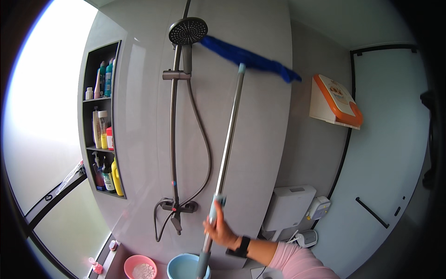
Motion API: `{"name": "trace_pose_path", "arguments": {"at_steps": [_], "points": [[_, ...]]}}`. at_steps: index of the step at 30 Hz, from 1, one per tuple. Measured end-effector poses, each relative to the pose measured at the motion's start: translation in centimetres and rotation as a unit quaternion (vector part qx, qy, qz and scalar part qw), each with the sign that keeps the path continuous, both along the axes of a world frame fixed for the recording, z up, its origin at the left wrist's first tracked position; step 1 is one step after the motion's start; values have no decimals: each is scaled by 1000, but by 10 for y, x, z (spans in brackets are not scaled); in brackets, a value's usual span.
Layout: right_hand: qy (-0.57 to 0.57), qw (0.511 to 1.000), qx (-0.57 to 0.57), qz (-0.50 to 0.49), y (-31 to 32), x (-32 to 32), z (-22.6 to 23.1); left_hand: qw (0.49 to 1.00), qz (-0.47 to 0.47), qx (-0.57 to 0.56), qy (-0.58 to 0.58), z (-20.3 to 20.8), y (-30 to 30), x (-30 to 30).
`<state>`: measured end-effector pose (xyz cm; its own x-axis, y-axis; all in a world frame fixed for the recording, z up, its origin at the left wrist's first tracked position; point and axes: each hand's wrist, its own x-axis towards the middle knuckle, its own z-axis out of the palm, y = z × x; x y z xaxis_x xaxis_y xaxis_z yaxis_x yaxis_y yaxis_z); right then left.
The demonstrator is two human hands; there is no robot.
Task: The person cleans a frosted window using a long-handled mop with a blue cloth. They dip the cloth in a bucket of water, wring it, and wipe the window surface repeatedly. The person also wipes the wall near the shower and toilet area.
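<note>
My right hand point(221, 232) is wrapped round the silver pole of a flat mop point(231, 129), its thumb pointing up along the shaft. A black band sits on the wrist, below a pink sleeve. From the hand the pole leans up and slightly right to a blue cloth mop head point(248, 56). That head lies slantwise against the grey wall, somewhat blurred. Its left end is right by the round shower head point(188, 31); I cannot tell whether they touch. The pole's lower end passes in front of a blue basin point(174, 263). My left hand is out of view.
A shower rail point(173, 135) with hose and mixer tap point(174, 207) stands left of the pole. Bottles fill a wall niche point(86, 122). Below are a pink basin point(129, 265) and a window ledge. Rightward are a white cistern point(289, 208), an orange-white box point(327, 100) and a glass door point(390, 139).
</note>
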<state>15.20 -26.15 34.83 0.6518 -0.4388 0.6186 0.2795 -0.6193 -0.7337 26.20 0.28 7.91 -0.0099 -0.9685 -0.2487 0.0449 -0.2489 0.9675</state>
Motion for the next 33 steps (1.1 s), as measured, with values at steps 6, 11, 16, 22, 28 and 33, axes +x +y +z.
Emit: {"name": "trace_pose_path", "arguments": {"at_steps": [6,11,16,22,28,33], "points": [[68,997,-6,21,68,-5,-82,977,7,191,-98,-40,66,34],[-75,988,-100,-85,-28,12,80,992,21,10,-124,63,-30,33],[-116,963,-190,-153,-61,0,213,973,84,-143,-163,156,-84,17],[-55,993,-61,-88,7,22,60,994,57,-27,-94,57,17,35],[12,999,3,-52,136,41,-95,979,70,161,-106,-28,131,75],[77,996,29,-41,165,61,-103,975,67,155,-143,-26,163,114]]}}
